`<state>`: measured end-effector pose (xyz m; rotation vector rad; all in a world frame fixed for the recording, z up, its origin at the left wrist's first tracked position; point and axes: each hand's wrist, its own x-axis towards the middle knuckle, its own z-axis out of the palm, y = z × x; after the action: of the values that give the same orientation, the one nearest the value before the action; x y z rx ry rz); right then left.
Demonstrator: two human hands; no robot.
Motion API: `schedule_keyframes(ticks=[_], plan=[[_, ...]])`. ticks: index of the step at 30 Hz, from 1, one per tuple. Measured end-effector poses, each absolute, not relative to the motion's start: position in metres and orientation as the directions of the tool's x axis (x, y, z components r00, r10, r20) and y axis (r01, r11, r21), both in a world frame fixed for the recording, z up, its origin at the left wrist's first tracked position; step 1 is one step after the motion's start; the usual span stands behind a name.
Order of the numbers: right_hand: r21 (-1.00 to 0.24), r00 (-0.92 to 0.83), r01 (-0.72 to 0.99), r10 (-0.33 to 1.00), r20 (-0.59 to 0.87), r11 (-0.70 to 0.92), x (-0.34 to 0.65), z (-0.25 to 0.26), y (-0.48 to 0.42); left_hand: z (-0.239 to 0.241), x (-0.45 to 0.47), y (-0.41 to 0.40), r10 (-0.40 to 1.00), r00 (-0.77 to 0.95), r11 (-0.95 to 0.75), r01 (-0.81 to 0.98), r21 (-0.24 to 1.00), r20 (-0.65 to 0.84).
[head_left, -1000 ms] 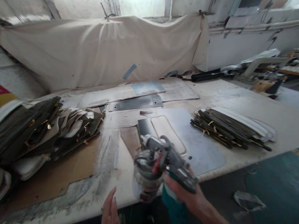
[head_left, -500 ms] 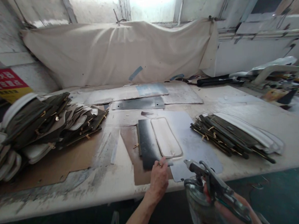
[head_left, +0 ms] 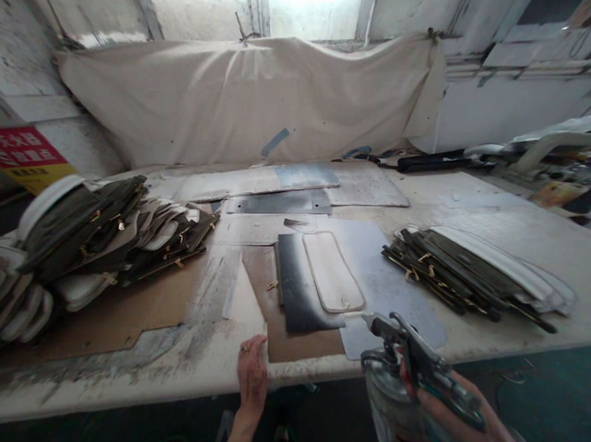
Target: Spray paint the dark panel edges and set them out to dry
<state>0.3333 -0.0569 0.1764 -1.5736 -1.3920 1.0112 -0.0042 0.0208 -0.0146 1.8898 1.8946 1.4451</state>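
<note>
My right hand [head_left: 463,421] grips a metal spray gun [head_left: 409,368] with a cup under it, held low off the table's front edge at the lower right. Its nozzle points up and left toward a black panel [head_left: 298,291] with a cream oval piece [head_left: 333,271] lying on it, on a blue-grey sheet [head_left: 396,294]. My left hand [head_left: 252,373] rests flat on the white table's front edge [head_left: 165,380], fingers stretched out, a short way left of the black panel and touching nothing else.
A big heap of dark and cream panels with brass clips [head_left: 99,236] lies at the left. A smaller stack [head_left: 472,272] sits at the right. A cream cloth [head_left: 253,98] hangs behind; flat boards [head_left: 298,181] lie at the back.
My left hand has let go of the black panel's near corner and drawn back left to the table edge. The spray gun has stayed low at the right. The view shifted slightly.
</note>
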Motion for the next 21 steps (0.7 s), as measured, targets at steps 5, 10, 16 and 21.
schedule_keyframes(ticks=[5, 10, 16, 21], plan=[[-0.9, 0.102, 0.415, 0.99, -0.099, -0.133, 0.334, 0.172, -0.059, -0.013, -0.001, 0.021, 0.821, -0.247, -0.204, 0.715, 0.668, 0.515], [-0.891, 0.138, 0.447, 0.99, -0.011, -0.072, 0.316, 0.18, -0.06, -0.008, -0.003, 0.02, 0.828, -0.257, -0.193, 0.704, 0.684, 0.498], [-0.864, 0.048, 0.497, 0.997, -0.066, -0.081, 0.31, 0.182, -0.05, -0.007, -0.006, 0.019, 0.85, -0.247, -0.176, 0.699, 0.693, 0.465], [-0.816, 0.106, 0.563, 0.991, -0.086, -0.131, 0.309, 0.171, -0.055, -0.01, -0.009, 0.02, 0.859, -0.24, -0.165, 0.707, 0.688, 0.453]])
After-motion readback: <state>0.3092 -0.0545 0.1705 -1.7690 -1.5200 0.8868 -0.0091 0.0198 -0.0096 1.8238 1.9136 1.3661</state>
